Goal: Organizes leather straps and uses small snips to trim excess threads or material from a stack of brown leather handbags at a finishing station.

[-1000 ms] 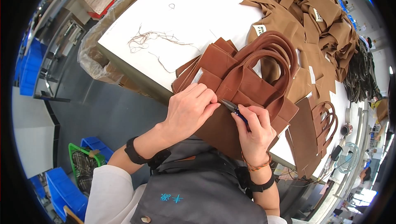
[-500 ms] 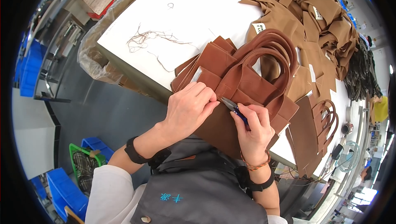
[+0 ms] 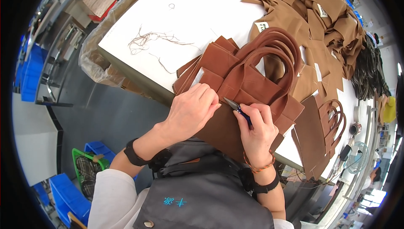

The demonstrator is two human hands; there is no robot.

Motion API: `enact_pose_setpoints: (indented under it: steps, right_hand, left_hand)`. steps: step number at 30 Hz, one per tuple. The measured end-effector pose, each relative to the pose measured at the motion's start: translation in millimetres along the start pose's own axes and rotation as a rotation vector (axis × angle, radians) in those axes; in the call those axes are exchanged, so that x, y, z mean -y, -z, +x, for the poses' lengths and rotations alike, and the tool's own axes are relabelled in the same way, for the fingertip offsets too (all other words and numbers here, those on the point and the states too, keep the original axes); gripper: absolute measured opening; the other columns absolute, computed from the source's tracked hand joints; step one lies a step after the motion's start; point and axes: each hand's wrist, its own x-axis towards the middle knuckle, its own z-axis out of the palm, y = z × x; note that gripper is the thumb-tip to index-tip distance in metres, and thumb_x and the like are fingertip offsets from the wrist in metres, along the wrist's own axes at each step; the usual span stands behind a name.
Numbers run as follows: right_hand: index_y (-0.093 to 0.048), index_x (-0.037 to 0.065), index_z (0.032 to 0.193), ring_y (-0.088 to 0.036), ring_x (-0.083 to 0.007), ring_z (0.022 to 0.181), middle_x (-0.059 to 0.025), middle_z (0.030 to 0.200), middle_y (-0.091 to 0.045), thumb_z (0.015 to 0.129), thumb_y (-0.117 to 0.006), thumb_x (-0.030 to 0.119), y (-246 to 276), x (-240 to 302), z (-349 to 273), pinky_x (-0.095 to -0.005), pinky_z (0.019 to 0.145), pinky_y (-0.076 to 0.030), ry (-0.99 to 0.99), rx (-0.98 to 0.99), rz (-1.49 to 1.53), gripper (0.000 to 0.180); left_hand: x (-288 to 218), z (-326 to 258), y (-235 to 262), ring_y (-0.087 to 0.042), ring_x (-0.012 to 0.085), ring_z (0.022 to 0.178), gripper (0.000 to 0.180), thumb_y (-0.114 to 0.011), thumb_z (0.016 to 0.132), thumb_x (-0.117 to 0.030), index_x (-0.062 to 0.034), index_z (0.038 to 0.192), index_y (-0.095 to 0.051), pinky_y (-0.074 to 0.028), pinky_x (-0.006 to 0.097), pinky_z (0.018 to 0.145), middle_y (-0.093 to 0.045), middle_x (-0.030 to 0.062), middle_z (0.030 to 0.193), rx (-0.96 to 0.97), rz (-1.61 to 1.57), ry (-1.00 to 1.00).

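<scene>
A stack of reddish-brown leather bag pieces (image 3: 233, 75) with looped handles (image 3: 296, 56) lies at the table's near edge. From it a dark brown panel (image 3: 216, 130) hangs toward me. My right hand (image 3: 261, 125) grips small thread snips (image 3: 231, 103) with dark blue handles, their pointed blades resting by the stitched base of a handle strap. Close to the tips, on the left, my left hand (image 3: 191, 109) is closed with thumb and forefinger pinched together beside the leather edge. Whatever sits in that pinch, perhaps nothing, is too small to make out.
Loose thread ends (image 3: 155, 39) lie on the white tabletop (image 3: 122, 35). Brown bag parts (image 3: 294, 8) are heaped at the far right, near black strips (image 3: 370, 77). Another handled panel (image 3: 311, 136) lies right. A plastic-lined bin (image 3: 94, 58) adjoins the table's left edge; blue crates (image 3: 69, 197) stand lower left.
The snips' tips have shifted very slightly left, along with my right hand. My left hand keeps its pinch and has barely moved; the view has tilted a little.
</scene>
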Motion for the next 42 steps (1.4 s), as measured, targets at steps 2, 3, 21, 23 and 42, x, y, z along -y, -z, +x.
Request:
enact_pose_setpoints:
  steps: [2, 3, 21, 23, 42]
  right_hand:
    - [-0.067, 0.007, 0.086, -0.056, -0.0124, 0.057, -0.0034, 0.084, -0.059, 0.072, -0.08, 0.008, 1.4, -0.4, 1.4, -0.0259, 0.05, -0.045, -0.019, 0.013, 0.01, 0.019]
    - [-0.067, 0.008, 0.087, -0.057, -0.0147, 0.057, -0.0037, 0.085, -0.059, 0.072, -0.08, 0.008, 2.4, -2.5, 2.4, -0.0261, 0.051, -0.047, -0.033, -0.024, 0.105, 0.019]
    - [-0.054, 0.003, 0.078, -0.042, -0.0096, 0.058, -0.0021, 0.061, -0.045, 0.08, -0.07, 0.007, 71.4, -41.7, 0.4, -0.0251, 0.055, -0.039, -0.323, -0.262, 0.141, 0.016]
    - [-0.053, 0.003, 0.077, -0.038, -0.0072, 0.061, 0.0023, 0.064, -0.042, 0.083, -0.07, 0.011, 109.5, -60.1, -2.7, -0.0235, 0.055, -0.036, -0.359, -0.371, 0.085, 0.02]
    - [-0.061, 0.003, 0.107, -0.045, -0.0016, 0.065, 0.0055, 0.073, -0.054, 0.081, -0.074, 0.004, 69.8, -60.5, -16.9, -0.0168, 0.059, -0.04, -0.446, -0.201, 0.458, 0.029]
  left_hand:
    - [4.8, -2.2, 6.0, -0.056, 0.0224, 0.065, 0.013, -0.068, 0.081, -0.003, -0.0045, 0.081, -0.055, -0.044, 0.032, 0.056, -0.053, 0.0077, 0.075, -0.029, -0.029, 0.058]
    - [9.7, -5.1, 10.7, -0.056, 0.0208, 0.064, 0.012, -0.066, 0.083, -0.003, -0.0045, 0.082, -0.055, -0.045, 0.031, 0.055, -0.054, 0.0082, 0.075, -0.07, -0.034, 0.114]
    - [21.7, 37.9, 15.7, -0.03, 0.0269, 0.14, 0.051, -0.056, 0.092, -0.019, -0.0087, 0.14, -0.044, -0.025, 0.05, 0.111, -0.041, 0.0069, 0.147, 0.208, 0.344, -0.052]
    - [22.8, 35.5, 18.1, -0.03, 0.0269, 0.14, 0.051, -0.057, 0.091, -0.02, -0.0084, 0.14, -0.044, -0.025, 0.05, 0.111, -0.041, 0.0073, 0.147, 0.204, 0.368, -0.063]
    - [-36.7, 41.4, -51.1, -0.05, 0.0289, 0.116, 0.071, -0.076, 0.071, -0.046, -0.0029, 0.123, -0.054, -0.026, 0.055, 0.109, -0.054, 0.0122, 0.118, 0.048, 0.23, -0.259]
